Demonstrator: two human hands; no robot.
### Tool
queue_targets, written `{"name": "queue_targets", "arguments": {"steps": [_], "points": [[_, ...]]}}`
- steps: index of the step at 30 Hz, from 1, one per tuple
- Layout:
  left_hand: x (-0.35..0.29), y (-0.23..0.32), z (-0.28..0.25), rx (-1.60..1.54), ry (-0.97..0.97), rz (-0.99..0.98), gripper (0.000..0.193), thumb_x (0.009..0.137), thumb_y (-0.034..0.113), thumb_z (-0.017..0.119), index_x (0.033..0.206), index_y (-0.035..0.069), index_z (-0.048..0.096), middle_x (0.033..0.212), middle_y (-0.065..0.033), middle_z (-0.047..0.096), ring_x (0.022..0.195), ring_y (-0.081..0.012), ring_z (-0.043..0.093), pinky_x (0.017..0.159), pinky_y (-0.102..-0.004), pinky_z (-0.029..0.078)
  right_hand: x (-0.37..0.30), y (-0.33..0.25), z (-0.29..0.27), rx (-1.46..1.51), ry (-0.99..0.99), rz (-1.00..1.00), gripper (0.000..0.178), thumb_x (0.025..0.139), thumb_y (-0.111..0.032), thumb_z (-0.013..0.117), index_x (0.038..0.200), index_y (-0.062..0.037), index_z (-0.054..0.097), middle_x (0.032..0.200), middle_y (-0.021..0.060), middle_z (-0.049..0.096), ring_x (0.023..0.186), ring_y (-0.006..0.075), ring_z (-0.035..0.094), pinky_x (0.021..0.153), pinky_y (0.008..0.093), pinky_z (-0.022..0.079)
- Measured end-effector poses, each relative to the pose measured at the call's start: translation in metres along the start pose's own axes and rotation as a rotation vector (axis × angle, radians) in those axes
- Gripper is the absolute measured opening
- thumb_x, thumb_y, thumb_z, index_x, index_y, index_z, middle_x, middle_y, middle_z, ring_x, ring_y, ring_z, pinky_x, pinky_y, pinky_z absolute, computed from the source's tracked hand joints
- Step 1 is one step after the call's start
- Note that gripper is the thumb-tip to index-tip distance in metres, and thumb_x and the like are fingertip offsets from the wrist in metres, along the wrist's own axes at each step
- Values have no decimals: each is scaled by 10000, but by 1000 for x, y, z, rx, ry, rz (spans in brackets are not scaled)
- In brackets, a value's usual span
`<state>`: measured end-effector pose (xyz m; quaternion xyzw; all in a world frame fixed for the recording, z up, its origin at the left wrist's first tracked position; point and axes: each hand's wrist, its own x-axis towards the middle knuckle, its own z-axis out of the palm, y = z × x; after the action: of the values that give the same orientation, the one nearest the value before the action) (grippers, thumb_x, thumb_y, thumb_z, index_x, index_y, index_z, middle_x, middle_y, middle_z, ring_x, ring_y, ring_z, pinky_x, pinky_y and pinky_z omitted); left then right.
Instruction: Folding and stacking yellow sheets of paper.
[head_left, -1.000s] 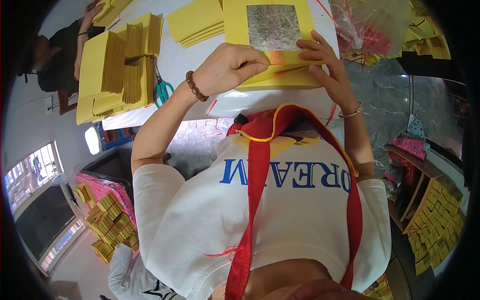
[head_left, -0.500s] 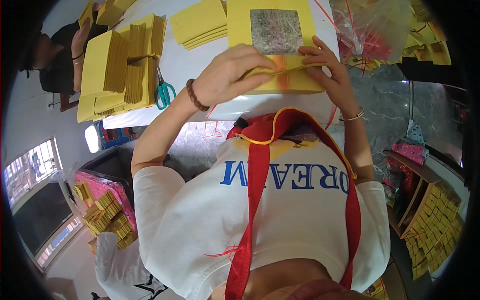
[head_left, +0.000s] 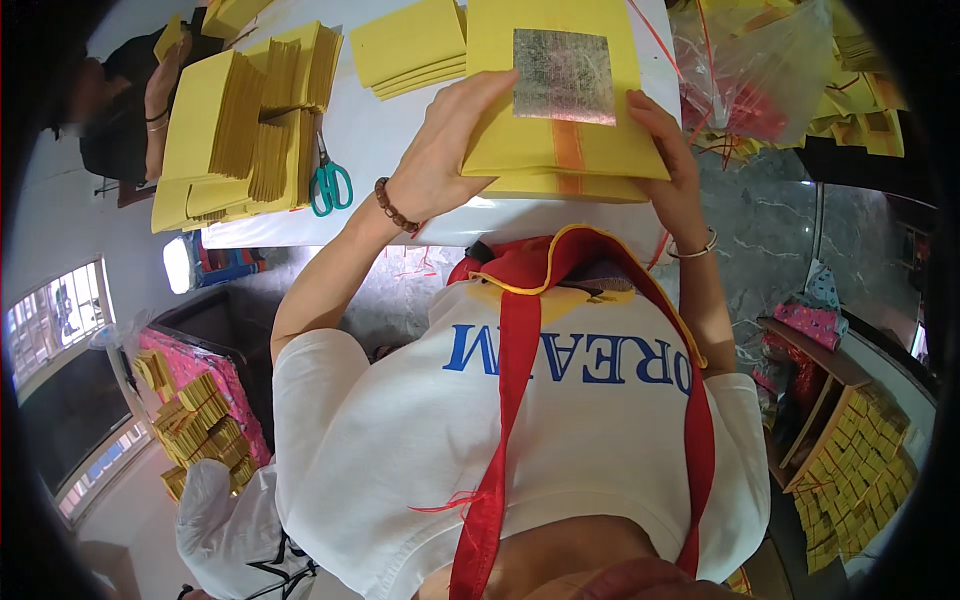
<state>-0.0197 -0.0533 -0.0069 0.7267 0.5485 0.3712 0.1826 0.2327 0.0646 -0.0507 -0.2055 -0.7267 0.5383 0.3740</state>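
A sheet of yellow paper (head_left: pixel 497 145) with a silver foil square (head_left: pixel 564 78) and an orange stripe lies over a yellow paper stack (head_left: pixel 610 188) at the table's front edge. Its near edge is lifted a little off the stack. My left hand (head_left: pixel 440 148) grips the left side, thumb near the front corner and fingers along the edge beside the foil. On the opposite side, my right hand (head_left: pixel 672 170) closes round the right edge, fingers bent over it. Parts of the fingers are hidden by the paper.
Left of the hands lie teal-handled scissors (head_left: pixel 330 186) and thick yellow paper bundles (head_left: pixel 205 120). Fanned yellow sheets (head_left: pixel 410 45) rest on the white table (head_left: pixel 390 135) farther back. A clear plastic bag (head_left: pixel 755 70) is at right. A co-worker's hand (head_left: pixel 160 80) holds yellow paper at far left.
The near flap pinched between my hands now lies flat, showing the orange stripe below the foil. My hands have spread to the sheet's two sides.
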Motion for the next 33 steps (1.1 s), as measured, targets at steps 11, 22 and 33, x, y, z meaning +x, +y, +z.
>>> {"name": "queue_targets", "arguments": {"steps": [11, 22, 33], "points": [[9, -16, -7, 214, -19, 220, 387, 759, 191, 603, 1127, 71, 587, 1076, -125, 575, 1019, -301, 508, 895, -413, 373, 3, 0, -9, -129, -85, -16, 326, 687, 25, 636, 1001, -58, 607, 1288, 110, 495, 1287, 293, 374, 1048, 378, 311], [0, 22, -9, 351, -63, 476, 288, 726, 176, 599, 997, 78, 618, 976, -64, 608, 856, -209, 561, 737, -323, 395, 7, -32, -15, -581, -259, -282, 222, 710, -100, 697, 920, -120, 625, 1035, 35, 648, 1086, 230, 562, 860, 348, 386], [19, -4, -4, -378, -76, -576, 224, 861, 202, 602, 979, 15, 639, 735, -72, 629, 583, -139, 547, 527, -272, 414, 27, -45, 8, -84, 58, 348, 327, 788, -129, 679, 1087, -41, 579, 961, 55, 653, 899, 129, 591, 728, 272, 447]]}}
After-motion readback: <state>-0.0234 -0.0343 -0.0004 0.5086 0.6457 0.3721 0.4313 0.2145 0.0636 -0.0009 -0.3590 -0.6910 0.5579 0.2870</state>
